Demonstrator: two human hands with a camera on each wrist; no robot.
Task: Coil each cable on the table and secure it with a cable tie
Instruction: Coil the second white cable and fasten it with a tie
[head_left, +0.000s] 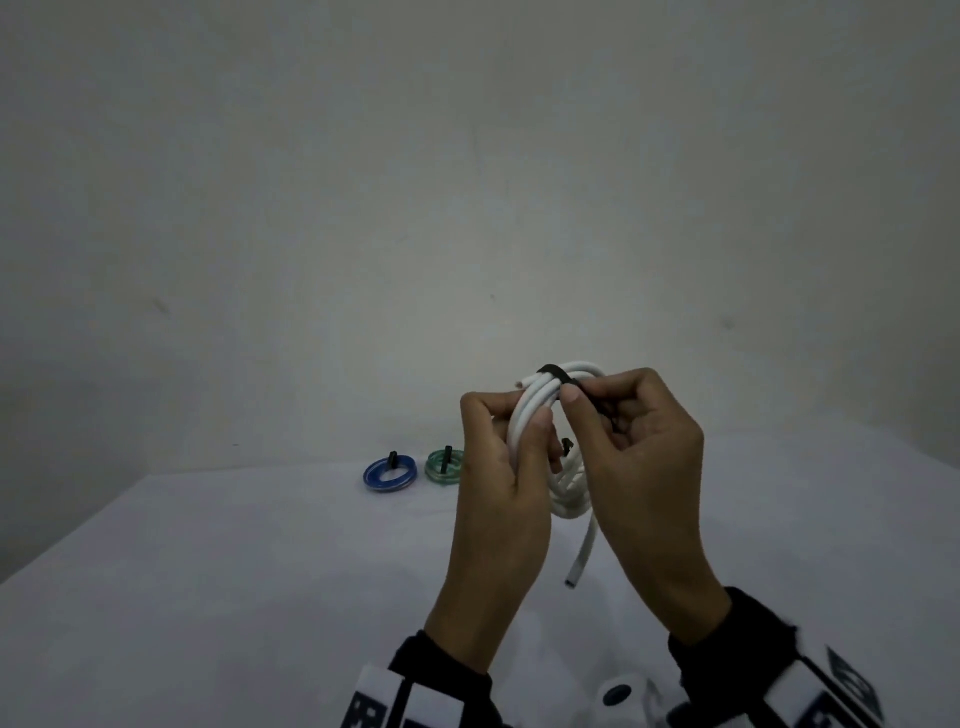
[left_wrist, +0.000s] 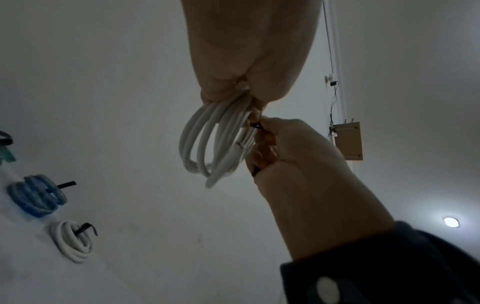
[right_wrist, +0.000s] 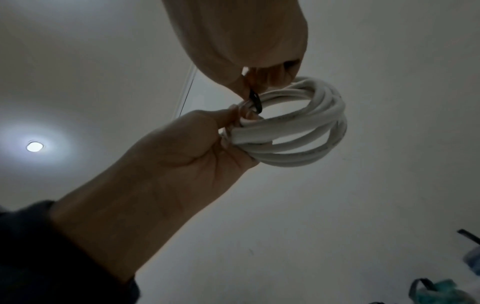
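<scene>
I hold a coiled white cable upright above the table. My left hand grips the coil's left side, thumb across the strands. A black cable tie runs over the top of the coil, and my right hand pinches its free end between thumb and forefinger. One cable end hangs loose below. The left wrist view shows the white cable and the cable tie at the pinching fingers. In the right wrist view the cable tie wraps the white cable.
On the white table, a blue coil and a green coil lie at the far edge, each with a black tie. The left wrist view also shows a tied white coil. A plain wall stands behind.
</scene>
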